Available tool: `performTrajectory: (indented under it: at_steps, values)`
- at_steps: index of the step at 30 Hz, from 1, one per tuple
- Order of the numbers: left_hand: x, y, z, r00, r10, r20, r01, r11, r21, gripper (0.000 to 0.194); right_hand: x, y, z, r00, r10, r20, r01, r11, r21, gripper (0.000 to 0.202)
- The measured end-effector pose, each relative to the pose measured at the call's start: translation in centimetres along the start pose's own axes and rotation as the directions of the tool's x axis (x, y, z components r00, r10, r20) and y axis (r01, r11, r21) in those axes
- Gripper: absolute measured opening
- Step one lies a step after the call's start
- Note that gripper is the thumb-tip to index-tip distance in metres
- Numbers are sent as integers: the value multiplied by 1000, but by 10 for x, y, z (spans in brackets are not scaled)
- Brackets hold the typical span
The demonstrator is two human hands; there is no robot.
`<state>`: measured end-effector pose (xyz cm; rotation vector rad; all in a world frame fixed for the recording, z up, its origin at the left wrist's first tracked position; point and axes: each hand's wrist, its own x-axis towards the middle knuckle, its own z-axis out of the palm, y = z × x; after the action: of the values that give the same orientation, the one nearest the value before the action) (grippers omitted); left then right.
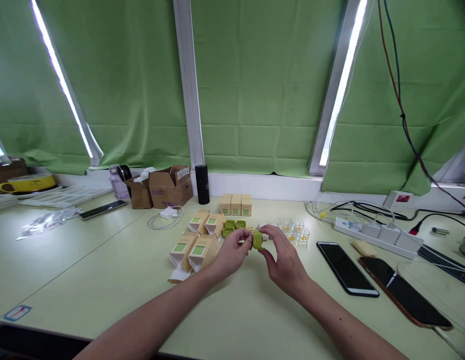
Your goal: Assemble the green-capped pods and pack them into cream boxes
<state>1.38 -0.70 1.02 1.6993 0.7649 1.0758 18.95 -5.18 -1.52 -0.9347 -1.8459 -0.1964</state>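
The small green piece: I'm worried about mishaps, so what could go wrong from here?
The green piece is in a fingertip grip of the right hand, raised over the table, so it could slip and drop. That hand, near the clear containers, might knock them. The left hand, beside the front cartons, could nudge one.

Green curtains cover slanted windows; bright light enters between them; a pale table stands below.
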Motion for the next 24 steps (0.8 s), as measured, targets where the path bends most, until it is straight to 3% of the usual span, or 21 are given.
performTrajectory:
  at_steps: [9,24]
  values:
    - [3,-3,2,998,-39,-42,40,999,26,21,0,0,0,1000,-6,11,6,1000,9,47]
    - [4,-6,1,997,-31,-71,34,998,48,20,1,0,0,999,28,18,-29,999,31,43]
